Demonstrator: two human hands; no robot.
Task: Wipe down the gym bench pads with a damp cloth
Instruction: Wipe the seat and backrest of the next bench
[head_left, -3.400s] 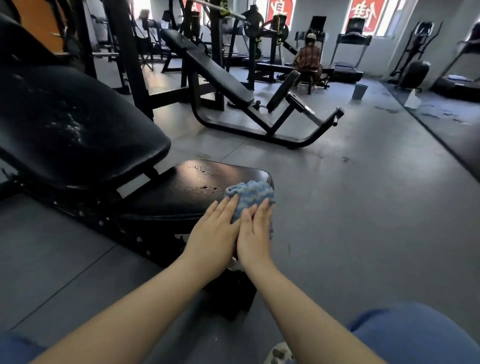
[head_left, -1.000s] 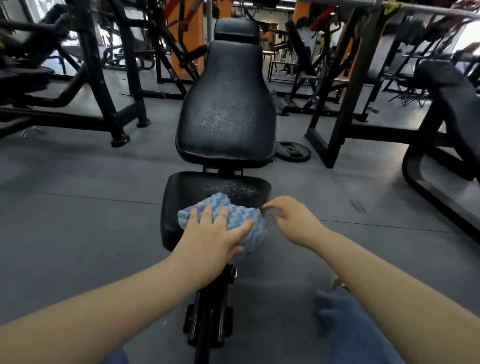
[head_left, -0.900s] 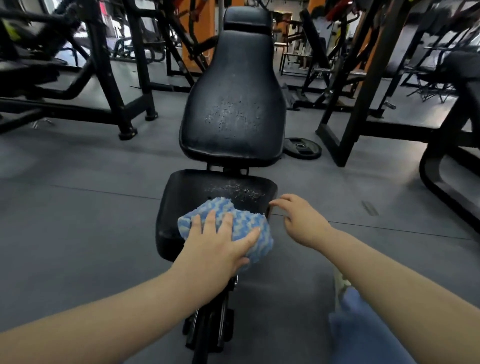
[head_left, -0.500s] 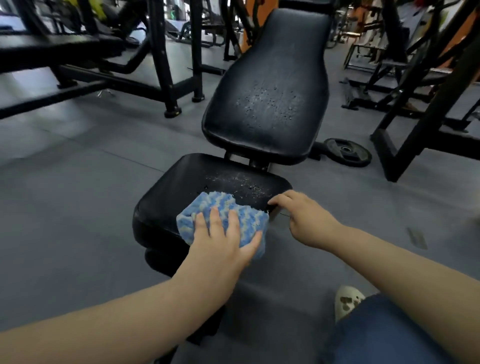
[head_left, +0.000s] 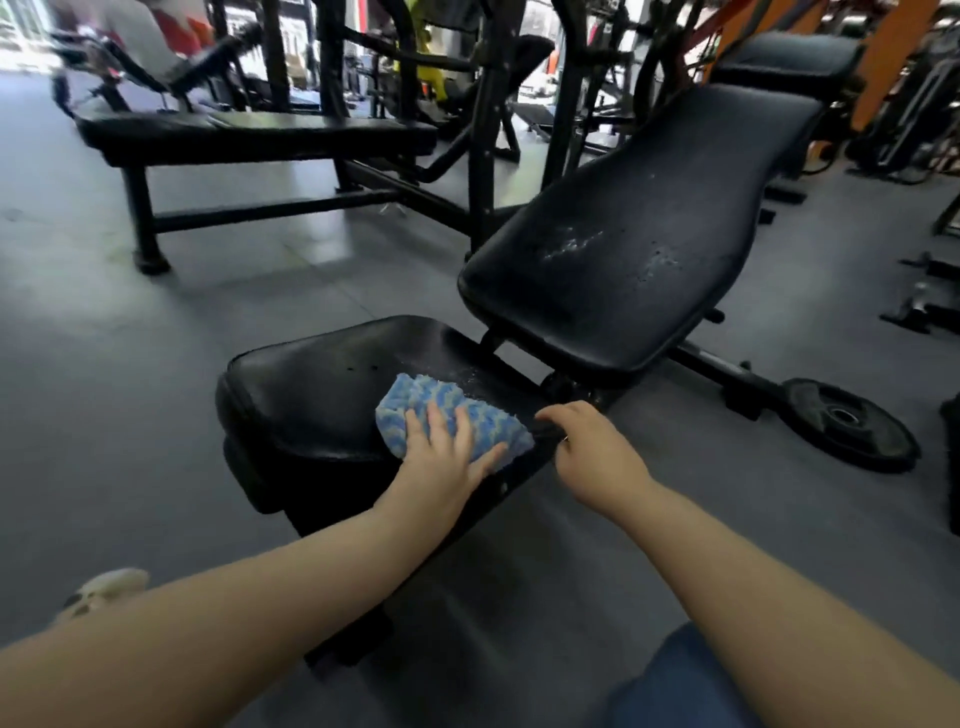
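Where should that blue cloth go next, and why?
Probably forward across the seat pad, toward the white specks near its back edge. The left hand presses the cloth flat just short of them, while the right hand steadies the seat's edge.

Under the left hand (head_left: 441, 467) lay a nubby blue-and-white woven cloth (head_left: 457, 415) on a glossy black vinyl seat pad (head_left: 322, 384). Beyond the right hand (head_left: 592, 452), the black back pad (head_left: 649, 234) looked scuffed and flaking, above a matt grey floor (head_left: 130, 338).

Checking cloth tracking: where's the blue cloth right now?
In the head view, the blue cloth lies on the near right edge of the seat pad, under the left hand, with the right hand just beside it.
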